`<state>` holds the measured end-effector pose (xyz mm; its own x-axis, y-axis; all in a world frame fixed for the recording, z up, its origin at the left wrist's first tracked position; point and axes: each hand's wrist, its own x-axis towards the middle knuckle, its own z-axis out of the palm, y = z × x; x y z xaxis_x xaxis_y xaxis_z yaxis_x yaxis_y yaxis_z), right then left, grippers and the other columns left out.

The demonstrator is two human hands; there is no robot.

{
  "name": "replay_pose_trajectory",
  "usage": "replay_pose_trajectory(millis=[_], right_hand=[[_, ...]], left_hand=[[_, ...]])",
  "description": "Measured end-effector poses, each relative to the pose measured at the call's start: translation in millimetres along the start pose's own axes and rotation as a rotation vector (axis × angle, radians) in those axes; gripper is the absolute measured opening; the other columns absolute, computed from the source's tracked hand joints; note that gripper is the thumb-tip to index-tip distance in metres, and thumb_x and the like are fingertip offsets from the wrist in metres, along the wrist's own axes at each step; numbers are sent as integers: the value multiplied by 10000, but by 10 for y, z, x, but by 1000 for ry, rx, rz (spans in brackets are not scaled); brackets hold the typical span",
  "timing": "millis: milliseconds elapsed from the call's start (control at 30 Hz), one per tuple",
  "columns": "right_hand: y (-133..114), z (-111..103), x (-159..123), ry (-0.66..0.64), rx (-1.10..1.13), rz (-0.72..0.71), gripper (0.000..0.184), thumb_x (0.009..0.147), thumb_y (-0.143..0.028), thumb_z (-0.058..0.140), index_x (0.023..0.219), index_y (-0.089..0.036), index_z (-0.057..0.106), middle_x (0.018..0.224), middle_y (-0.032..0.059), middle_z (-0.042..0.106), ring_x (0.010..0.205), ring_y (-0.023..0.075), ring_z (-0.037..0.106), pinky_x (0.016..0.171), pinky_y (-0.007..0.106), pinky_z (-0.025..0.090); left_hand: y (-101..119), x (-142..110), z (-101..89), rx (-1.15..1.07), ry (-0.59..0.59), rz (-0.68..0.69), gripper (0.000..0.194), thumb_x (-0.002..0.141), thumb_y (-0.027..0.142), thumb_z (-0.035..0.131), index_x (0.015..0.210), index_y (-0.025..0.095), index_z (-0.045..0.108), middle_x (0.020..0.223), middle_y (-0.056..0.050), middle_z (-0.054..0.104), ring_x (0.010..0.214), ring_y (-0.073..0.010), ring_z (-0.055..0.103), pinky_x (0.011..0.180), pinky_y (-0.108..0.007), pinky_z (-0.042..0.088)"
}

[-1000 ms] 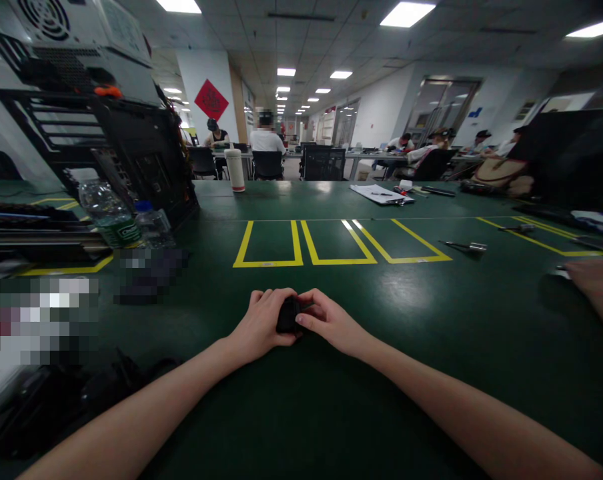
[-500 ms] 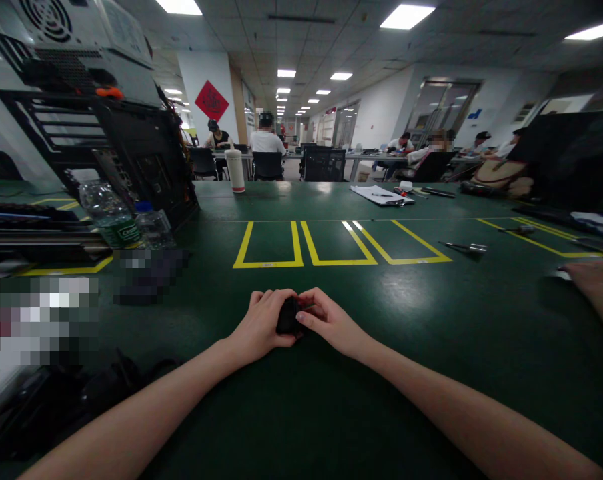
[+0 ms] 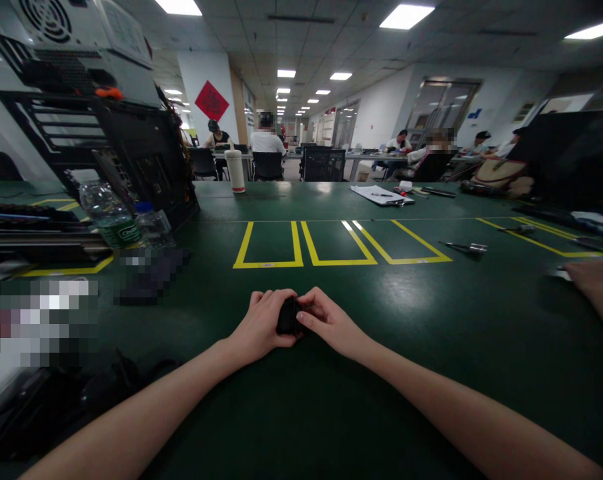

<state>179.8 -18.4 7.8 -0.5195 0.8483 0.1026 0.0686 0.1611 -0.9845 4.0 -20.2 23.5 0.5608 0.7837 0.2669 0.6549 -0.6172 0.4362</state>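
A small black object [image 3: 288, 317], rounded and block-like, is between my two hands low over the green table [image 3: 331, 413]; its exact kind cannot be made out. My left hand [image 3: 266, 320] wraps round its left side, with fingers over the top and thumb at the near edge. From the right, my right hand [image 3: 330, 321] pinches the object's right edge between thumb and fingertips. The fingers cover much of the object. Beyond the hands, yellow tape outlines [image 3: 339, 262] mark the table.
At left stand an open computer case [image 3: 146, 153], a clear bottle [image 3: 104, 207] and a smaller blue-capped bottle [image 3: 154, 227]. A white tumbler [image 3: 235, 172] and a clipboard [image 3: 379, 195] lie farther back. At right are a screwdriver-like tool [image 3: 466, 247] and another person's hand [image 3: 594, 280].
My hands and the black object stay almost in place; the right fingers shift very slightly at its edge. The other person's hand at right barely moves.
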Motion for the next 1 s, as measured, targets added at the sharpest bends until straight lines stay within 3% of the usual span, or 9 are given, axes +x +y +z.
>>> replay_pose_trajectory(millis=[233, 467, 633, 867, 1000], right_hand=[[-19, -22, 3, -29, -51, 59, 222, 787, -296, 490, 980, -202, 433, 974, 28, 506, 904, 168, 529, 773, 347, 459], [-90, 0, -54, -55, -76, -14, 242, 764, -230, 528, 977, -210, 415, 1001, 14, 495, 931, 155, 522, 810, 337, 453], [-53, -4, -26, -13, -61, 11, 178, 793, -316, 475, 931, -209, 439, 936, 10, 507, 863, 154, 542, 733, 320, 473], [-12, -22, 2, 12, -12, 59, 253, 771, -293, 515, 986, -199, 422, 983, 29, 499, 910, 166, 536, 784, 355, 464], [-46, -34, -8, -65, 10, 30, 266, 733, -231, 569, 955, -202, 423, 987, 15, 502, 949, 164, 526, 816, 349, 453]], left_hand=[[2, -9, -7, -9, -4, 4, 515, 676, 291, 620, 1110, 213, 355, 1064, -49, 500, 953, -219, 475, 827, -365, 298], [-5, -16, -17, -17, -3, 4, 513, 676, 269, 617, 1113, 215, 355, 1068, -54, 499, 955, -223, 478, 821, -367, 304], [1, -17, -18, -21, -1, 5, 517, 674, 290, 619, 1115, 224, 358, 1063, -48, 506, 956, -228, 482, 826, -376, 302], [7, -11, -22, -16, -4, 8, 513, 674, 294, 620, 1108, 214, 358, 1057, -50, 509, 949, -224, 481, 817, -369, 303], [5, -13, -21, -10, -2, 11, 505, 673, 278, 618, 1104, 217, 362, 1044, -53, 511, 934, -227, 486, 806, -369, 302]])
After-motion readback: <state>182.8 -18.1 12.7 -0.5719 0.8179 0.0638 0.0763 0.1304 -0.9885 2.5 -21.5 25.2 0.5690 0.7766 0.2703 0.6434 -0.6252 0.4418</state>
